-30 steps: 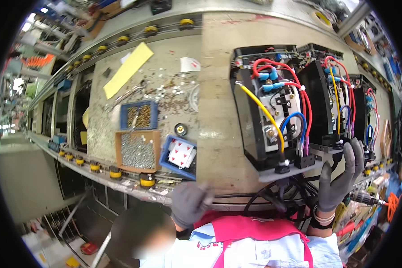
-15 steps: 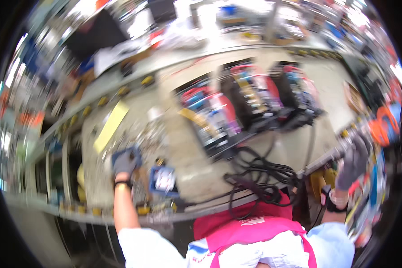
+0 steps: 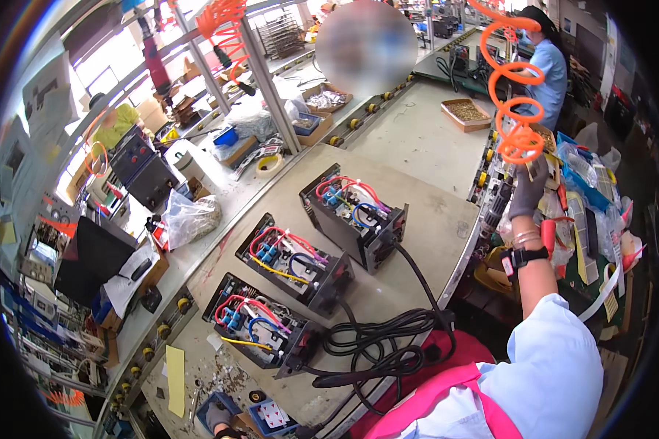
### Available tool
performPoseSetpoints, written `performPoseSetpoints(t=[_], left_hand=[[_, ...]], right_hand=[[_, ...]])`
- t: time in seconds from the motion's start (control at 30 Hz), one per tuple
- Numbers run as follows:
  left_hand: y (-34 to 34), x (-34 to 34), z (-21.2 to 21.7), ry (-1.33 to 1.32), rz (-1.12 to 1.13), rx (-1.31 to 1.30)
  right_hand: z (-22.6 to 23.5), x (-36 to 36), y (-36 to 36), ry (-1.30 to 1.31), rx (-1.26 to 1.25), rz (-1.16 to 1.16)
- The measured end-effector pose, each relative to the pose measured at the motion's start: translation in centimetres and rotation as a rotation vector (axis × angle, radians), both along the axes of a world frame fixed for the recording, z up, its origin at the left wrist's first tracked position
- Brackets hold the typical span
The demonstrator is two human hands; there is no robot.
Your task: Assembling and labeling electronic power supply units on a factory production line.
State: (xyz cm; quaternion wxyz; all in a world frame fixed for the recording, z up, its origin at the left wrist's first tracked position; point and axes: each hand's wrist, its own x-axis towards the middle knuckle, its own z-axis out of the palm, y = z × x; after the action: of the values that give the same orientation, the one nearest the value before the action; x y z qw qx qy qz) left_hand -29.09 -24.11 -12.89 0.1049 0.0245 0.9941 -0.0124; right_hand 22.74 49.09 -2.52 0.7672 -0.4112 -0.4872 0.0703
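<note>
Reaching up with a gloved right hand (image 3: 529,192), a worker touches the lower coils of an orange spiral air hose (image 3: 516,110) hanging over the bench's right edge; whether the fingers have closed on it cannot be told.

The gloved left hand (image 3: 220,417) rests low at the near edge, among small blue parts trays (image 3: 269,418) and loose screws, its grip hidden. Between the two hands, three open black electrical units (image 3: 271,304) with red, blue and yellow wiring sit in a row on the workbench (image 3: 432,219), their black cables (image 3: 377,344) coiled in front of the worker's pink apron.
</note>
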Motion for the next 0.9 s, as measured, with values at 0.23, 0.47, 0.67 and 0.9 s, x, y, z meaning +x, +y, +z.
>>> performPoseSetpoints(t=[0.23,0.47,0.67,0.9], left_hand=[[-0.9,-0.4,-0.6,0.12,-0.204,0.142],[-2.3,-0.7,-2.0,0.191,-0.095,0.134],[-4.9,0.4,-2.7,0.134,0.287,0.819],[10.2,15.0,5.4,-0.17,-0.327,0.944]], right_hand=[[-2.8,1.4,2.7,-0.024,-0.564,0.559],[7.6,4.5,-8.7,-0.289,-0.157,0.896],[15.3,-7.2,-25.3,-0.035,-0.108,1.627],[7.6,-14.2,-34.9,0.202,-0.063,1.933]])
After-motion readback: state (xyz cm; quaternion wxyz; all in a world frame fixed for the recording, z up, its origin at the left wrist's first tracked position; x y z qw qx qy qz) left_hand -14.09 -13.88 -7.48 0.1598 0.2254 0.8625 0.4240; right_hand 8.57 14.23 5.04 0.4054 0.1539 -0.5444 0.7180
